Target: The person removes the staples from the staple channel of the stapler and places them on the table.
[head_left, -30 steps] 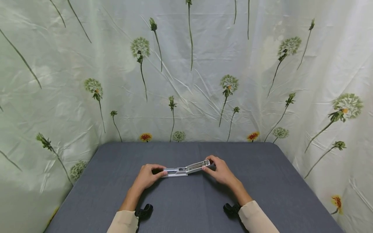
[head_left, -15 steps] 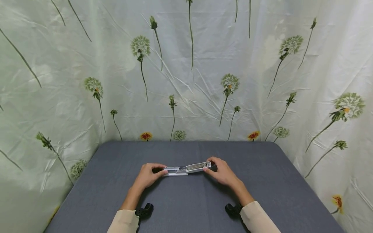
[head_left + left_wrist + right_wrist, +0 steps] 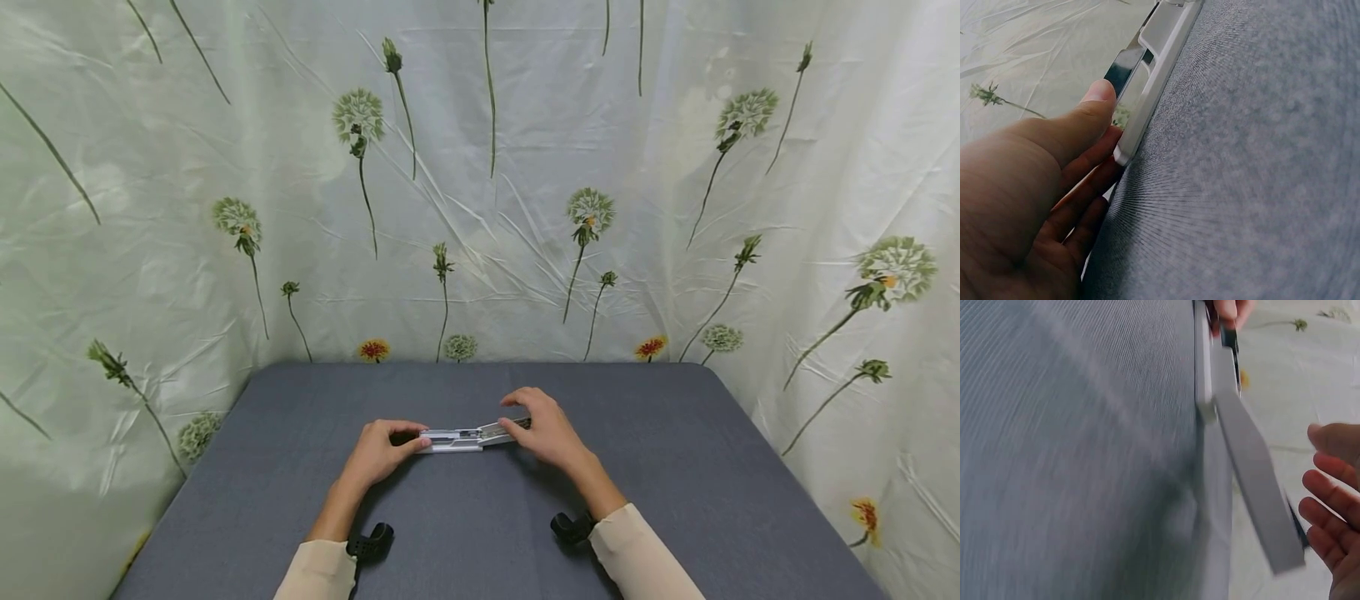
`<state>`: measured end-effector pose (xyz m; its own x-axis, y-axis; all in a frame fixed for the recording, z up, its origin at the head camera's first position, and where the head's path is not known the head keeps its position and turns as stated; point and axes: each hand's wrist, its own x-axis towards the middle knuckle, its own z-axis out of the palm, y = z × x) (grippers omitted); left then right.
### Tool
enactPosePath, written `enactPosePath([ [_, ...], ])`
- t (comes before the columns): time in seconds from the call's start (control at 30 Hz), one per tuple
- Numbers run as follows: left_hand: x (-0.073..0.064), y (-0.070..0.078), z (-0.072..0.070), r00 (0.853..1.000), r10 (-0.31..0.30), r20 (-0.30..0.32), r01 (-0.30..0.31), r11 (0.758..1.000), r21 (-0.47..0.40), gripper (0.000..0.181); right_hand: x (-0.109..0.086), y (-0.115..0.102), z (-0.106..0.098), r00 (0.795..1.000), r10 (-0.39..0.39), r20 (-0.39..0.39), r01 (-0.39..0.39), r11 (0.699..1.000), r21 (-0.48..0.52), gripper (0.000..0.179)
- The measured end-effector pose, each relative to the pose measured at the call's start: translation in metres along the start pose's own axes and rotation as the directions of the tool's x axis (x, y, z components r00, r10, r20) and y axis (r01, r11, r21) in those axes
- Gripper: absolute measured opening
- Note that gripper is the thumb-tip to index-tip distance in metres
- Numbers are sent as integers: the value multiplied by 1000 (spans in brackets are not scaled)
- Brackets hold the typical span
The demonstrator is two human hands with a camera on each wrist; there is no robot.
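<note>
A white stapler (image 3: pixel 452 447) lies opened out on the grey table, its base to the left. Its top cover (image 3: pixel 1257 487) is swung back to the right and tilts upward. My left hand (image 3: pixel 378 454) pinches the base's left end; in the left wrist view the thumb (image 3: pixel 1100 94) is on the metal rail and fingers are behind the base. Above the cover is my right hand (image 3: pixel 553 433), partly hiding it in the head view. In the right wrist view the right fingers (image 3: pixel 1325 494) are spread and loosely bent, apart from the cover.
The grey cloth-covered table (image 3: pixel 300 400) has rounded far corners. A pale curtain (image 3: pixel 510 167) printed with dandelions hangs right behind it and along both sides. A black wrist strap mount (image 3: pixel 371 543) sits on each forearm.
My right hand has let go of the stapler's raised cover and shifted left over it, fingers opening. The left hand and the stapler base have stayed in place.
</note>
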<state>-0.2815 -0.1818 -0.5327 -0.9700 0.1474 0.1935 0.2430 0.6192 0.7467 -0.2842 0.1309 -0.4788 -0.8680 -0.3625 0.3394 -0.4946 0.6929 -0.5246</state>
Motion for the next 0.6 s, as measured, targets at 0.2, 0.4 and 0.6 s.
enactPosePath([
  [0.2,-1,-1,2,1000,5,-10,-5,1000,-3,18,9,-17,18,997,-60,41,61,998,-30,22],
  [0.4,0,0,2,1000,4,-11,-4,1000,-10,18,15,-28,40,992,-98,78,106,989,-101,16],
  [0.6,0,1,-1,1000,-1,-9,1,1000,-15,18,16,-33,56,988,-128,92,143,972,-185,10],
])
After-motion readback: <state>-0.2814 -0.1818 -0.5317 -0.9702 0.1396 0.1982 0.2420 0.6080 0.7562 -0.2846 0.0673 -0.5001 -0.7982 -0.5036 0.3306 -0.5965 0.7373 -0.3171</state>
